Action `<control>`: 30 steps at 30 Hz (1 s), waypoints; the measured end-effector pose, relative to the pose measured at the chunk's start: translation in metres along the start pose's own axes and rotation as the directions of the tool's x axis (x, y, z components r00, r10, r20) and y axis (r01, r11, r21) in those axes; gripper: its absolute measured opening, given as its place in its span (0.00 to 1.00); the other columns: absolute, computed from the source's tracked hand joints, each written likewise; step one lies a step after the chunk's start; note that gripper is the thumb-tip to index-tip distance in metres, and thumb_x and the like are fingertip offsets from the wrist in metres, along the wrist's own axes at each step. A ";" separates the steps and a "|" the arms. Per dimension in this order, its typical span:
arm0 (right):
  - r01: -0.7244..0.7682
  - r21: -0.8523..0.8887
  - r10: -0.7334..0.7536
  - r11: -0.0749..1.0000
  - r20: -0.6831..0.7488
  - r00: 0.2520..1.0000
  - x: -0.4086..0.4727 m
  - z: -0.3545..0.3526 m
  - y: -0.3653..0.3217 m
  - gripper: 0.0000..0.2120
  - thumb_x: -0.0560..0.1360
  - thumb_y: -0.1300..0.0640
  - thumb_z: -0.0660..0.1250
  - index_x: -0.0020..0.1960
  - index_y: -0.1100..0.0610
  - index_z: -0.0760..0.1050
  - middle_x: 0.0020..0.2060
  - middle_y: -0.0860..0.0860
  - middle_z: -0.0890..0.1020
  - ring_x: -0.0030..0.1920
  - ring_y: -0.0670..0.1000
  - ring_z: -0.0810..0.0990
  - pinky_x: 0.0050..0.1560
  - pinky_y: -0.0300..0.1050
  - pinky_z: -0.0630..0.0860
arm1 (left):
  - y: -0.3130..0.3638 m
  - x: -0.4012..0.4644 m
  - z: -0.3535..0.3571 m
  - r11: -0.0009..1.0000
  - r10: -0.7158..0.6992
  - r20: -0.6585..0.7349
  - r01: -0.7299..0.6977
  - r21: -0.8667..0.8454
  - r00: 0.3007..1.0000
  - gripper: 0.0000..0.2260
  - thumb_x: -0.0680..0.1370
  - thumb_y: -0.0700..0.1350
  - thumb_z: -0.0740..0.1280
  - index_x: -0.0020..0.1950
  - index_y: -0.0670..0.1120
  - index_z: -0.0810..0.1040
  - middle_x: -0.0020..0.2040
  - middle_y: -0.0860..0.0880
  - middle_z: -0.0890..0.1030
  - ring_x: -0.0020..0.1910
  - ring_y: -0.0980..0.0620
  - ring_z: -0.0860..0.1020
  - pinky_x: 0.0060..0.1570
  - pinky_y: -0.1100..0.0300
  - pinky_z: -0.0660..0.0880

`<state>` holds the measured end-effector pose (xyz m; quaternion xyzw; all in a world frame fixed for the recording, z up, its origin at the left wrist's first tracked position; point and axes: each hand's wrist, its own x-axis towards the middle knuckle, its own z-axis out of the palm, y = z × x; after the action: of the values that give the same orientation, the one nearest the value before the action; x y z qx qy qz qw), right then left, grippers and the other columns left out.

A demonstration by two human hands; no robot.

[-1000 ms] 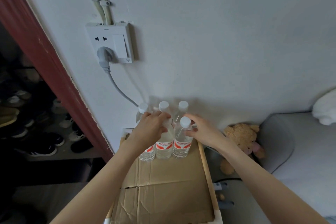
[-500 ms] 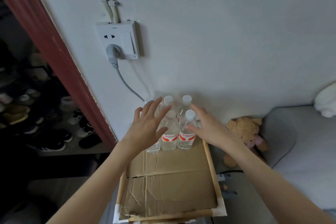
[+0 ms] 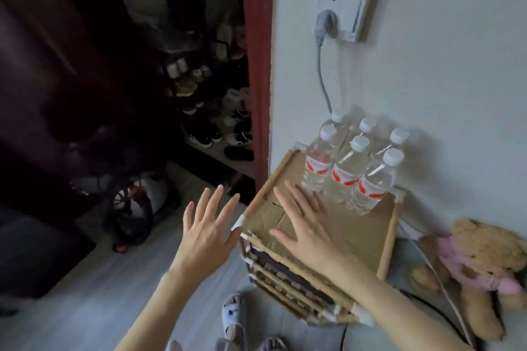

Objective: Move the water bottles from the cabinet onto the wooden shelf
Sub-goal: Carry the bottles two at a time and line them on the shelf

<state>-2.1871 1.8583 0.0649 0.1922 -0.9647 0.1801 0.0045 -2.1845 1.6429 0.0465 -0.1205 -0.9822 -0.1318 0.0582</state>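
Several clear water bottles (image 3: 346, 171) with white caps and red labels stand in two rows at the back of the wooden shelf (image 3: 390, 236), against the white wall. Brown cardboard covers the shelf's top. My right hand (image 3: 303, 222) hovers flat over the cardboard, fingers spread, just short of the front bottles and holding nothing. My left hand (image 3: 209, 225) is open too, fingers apart, over the floor just left of the shelf's left rail.
A wall socket (image 3: 346, 7) with a grey plug and cable hangs above the bottles. A teddy bear (image 3: 482, 268) lies right of the shelf. A dark doorway (image 3: 199, 80) with shoes opens at the left. Slippered feet (image 3: 233, 313) stand below.
Both hands let go of the bottles and drew back toward me, the left one off the shelf's side. The view swung left and down, showing the doorway and floor.
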 end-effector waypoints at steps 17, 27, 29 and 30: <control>0.695 0.120 -0.663 0.709 0.450 0.598 -0.071 0.154 -0.302 0.35 0.75 0.37 0.55 0.76 0.47 0.44 0.77 0.51 0.46 0.76 0.52 0.42 0.72 0.56 0.35 | -0.078 -0.401 -0.041 0.517 -0.855 -0.104 0.851 -0.092 0.508 0.26 0.77 0.54 0.62 0.73 0.53 0.59 0.76 0.44 0.55 0.75 0.39 0.52 0.70 0.43 0.52; 0.850 0.315 -0.807 0.423 0.557 0.196 -0.199 0.255 -0.543 0.33 0.76 0.38 0.57 0.75 0.47 0.48 0.77 0.50 0.48 0.76 0.51 0.45 0.73 0.57 0.38 | -0.097 -0.655 -0.077 -0.077 -0.989 -0.106 0.975 -0.207 -0.100 0.24 0.76 0.54 0.64 0.71 0.51 0.66 0.74 0.42 0.62 0.73 0.38 0.57 0.69 0.40 0.56; 0.879 0.332 -0.822 0.341 0.559 0.108 -0.220 0.270 -0.584 0.33 0.76 0.38 0.56 0.75 0.47 0.48 0.77 0.50 0.48 0.76 0.51 0.45 0.73 0.57 0.38 | -0.098 -0.693 -0.076 -0.174 -0.969 -0.129 0.954 -0.244 -0.210 0.25 0.76 0.53 0.65 0.72 0.52 0.64 0.75 0.43 0.59 0.75 0.39 0.54 0.70 0.41 0.52; 0.891 0.341 -0.830 0.300 0.554 0.067 -0.228 0.277 -0.603 0.33 0.76 0.38 0.55 0.76 0.48 0.48 0.77 0.51 0.49 0.76 0.51 0.46 0.73 0.58 0.39 | -0.100 -0.710 -0.076 -0.215 -0.957 -0.139 0.942 -0.257 -0.256 0.25 0.76 0.53 0.64 0.72 0.52 0.63 0.75 0.44 0.59 0.75 0.40 0.53 0.70 0.42 0.52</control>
<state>-1.7344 1.3259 -0.0036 0.7709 -0.5996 0.0197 -0.2138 -1.5189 1.3709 -0.0087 0.7094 -0.6807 -0.1676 0.0728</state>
